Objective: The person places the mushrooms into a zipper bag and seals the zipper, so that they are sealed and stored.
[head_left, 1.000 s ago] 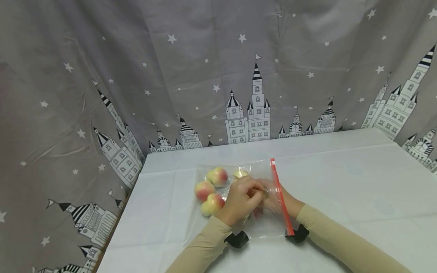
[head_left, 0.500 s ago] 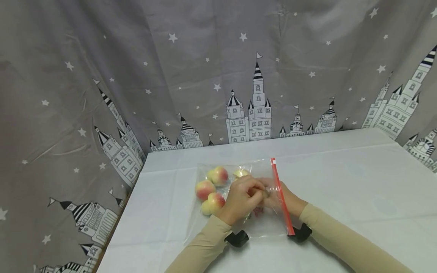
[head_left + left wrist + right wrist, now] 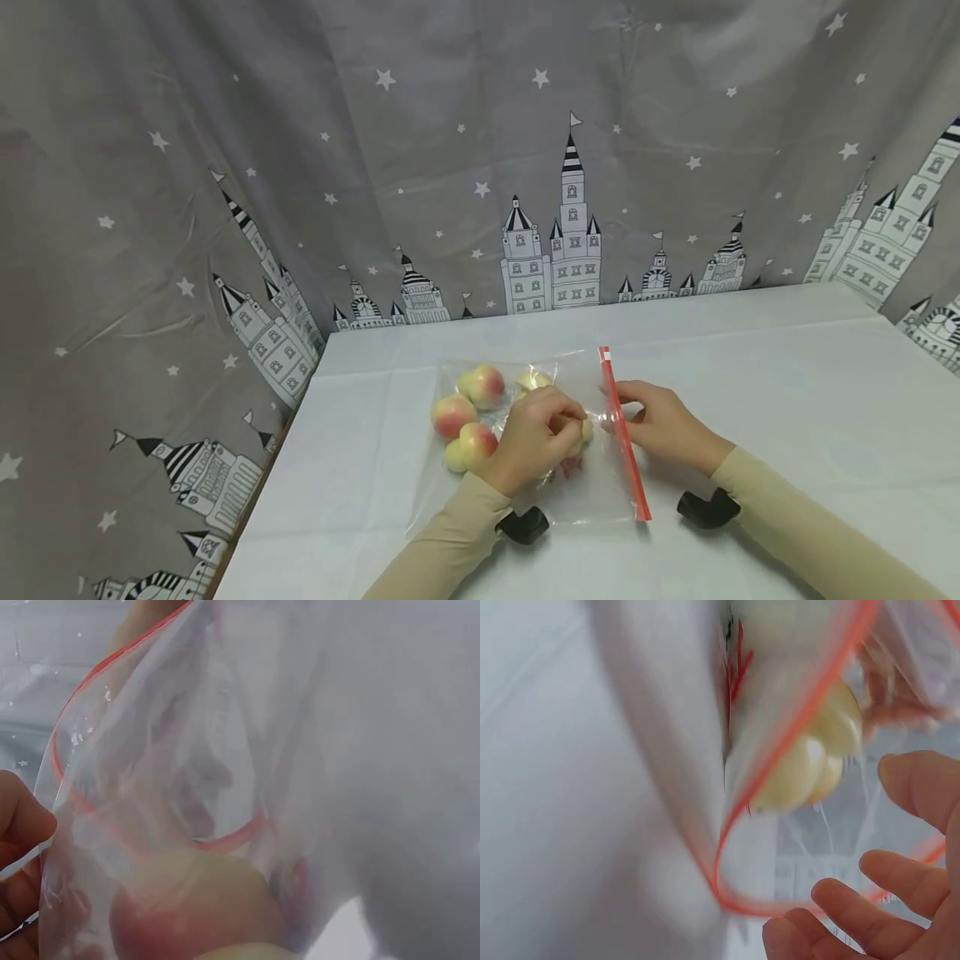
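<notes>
A clear zip bag with a red zip strip lies on the table, its mouth facing right. Several yellow-and-red, peach-like fruits sit inside, mostly toward its closed left end. My left hand pinches the bag's upper film near the middle, and in the left wrist view its curled fingers are at the film's edge. Beside the mouth is my right hand, fingers spread and holding nothing, fingertips at the red strip. Pale yellow fruit shows through the opening in the right wrist view.
A white cloth covers the table. Behind and to the left hangs a grey curtain printed with castles and stars. Black bands sit at both wrists, below the beige sleeves.
My right hand has drawn out of the bag to the right, and its fingers have opened. A pale fruit now shows beside my left hand, which stays in place.
</notes>
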A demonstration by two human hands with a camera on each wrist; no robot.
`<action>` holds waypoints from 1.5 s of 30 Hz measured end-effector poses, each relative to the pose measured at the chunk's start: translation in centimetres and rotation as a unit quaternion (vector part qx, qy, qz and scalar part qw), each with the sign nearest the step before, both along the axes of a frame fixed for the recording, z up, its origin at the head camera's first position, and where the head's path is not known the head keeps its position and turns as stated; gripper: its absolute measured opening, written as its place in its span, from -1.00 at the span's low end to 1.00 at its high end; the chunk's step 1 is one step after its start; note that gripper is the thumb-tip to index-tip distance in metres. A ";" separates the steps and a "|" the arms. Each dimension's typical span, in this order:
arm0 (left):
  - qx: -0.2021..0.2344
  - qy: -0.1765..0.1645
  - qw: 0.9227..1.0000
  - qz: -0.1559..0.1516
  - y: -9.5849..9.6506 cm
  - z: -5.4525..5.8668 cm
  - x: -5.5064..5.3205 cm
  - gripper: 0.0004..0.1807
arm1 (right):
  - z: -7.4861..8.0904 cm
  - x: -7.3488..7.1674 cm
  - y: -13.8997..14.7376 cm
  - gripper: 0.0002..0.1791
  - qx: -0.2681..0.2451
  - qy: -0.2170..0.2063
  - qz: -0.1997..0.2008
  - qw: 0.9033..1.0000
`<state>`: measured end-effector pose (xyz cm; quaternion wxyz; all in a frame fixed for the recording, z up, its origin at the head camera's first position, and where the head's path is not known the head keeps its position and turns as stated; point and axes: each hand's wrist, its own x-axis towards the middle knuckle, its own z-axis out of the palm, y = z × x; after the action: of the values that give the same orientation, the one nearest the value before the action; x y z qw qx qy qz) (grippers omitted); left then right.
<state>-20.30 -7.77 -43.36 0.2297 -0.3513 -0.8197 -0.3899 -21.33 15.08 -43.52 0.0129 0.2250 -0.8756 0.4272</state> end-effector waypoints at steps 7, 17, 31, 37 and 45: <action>-0.029 -0.019 0.999 0.005 0.1 0.4 0.5 -0.86 | 0.7 0.6 3.1 -0.49 0.041 0.010 -0.038 0.998; -0.059 -0.020 0.998 0.009 0.2 0.5 0.5 -0.86 | 0.5 0.9 5.8 -0.47 0.072 0.024 -0.086 0.993; -0.134 0.034 0.990 0.014 0.6 0.6 0.6 -0.81 | 0.3 1.0 6.8 -0.49 0.067 0.022 -0.097 0.993; -0.158 0.081 0.984 0.027 0.7 1.2 1.1 -0.82 | 0.8 1.1 7.1 -0.48 0.071 0.022 -0.105 0.992; -0.194 -0.011 0.979 0.056 1.7 4.1 0.6 -0.65 | 1.0 0.8 7.6 -0.50 0.069 0.030 -0.110 0.991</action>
<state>-19.66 -6.03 -39.28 0.1692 -0.3381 -0.9008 -0.2136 -20.57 22.66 -42.53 0.0708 0.1407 -0.9217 0.3546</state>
